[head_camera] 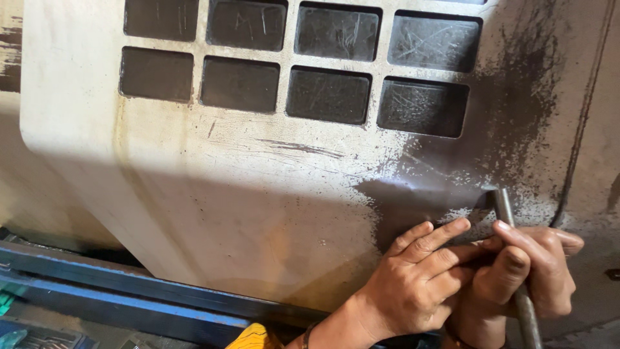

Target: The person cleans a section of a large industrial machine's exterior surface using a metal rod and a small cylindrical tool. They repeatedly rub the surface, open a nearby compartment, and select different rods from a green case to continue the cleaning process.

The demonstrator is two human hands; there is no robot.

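I see a thin metal rod [513,258] at lower right, gripped in my right hand [529,274], its tip touching the cream-painted metal panel [258,194]. My left hand [420,278] lies just beside, fingers resting flat on the panel, grasping nothing. Dark scraped patches surround the tip; rectangular recesses [329,94] sit above. The rod runs near upright, tip upward.

Cream panel [213,200] with dark square recesses [328,95] and a scraped grey patch [445,187], blue rail [129,294] below
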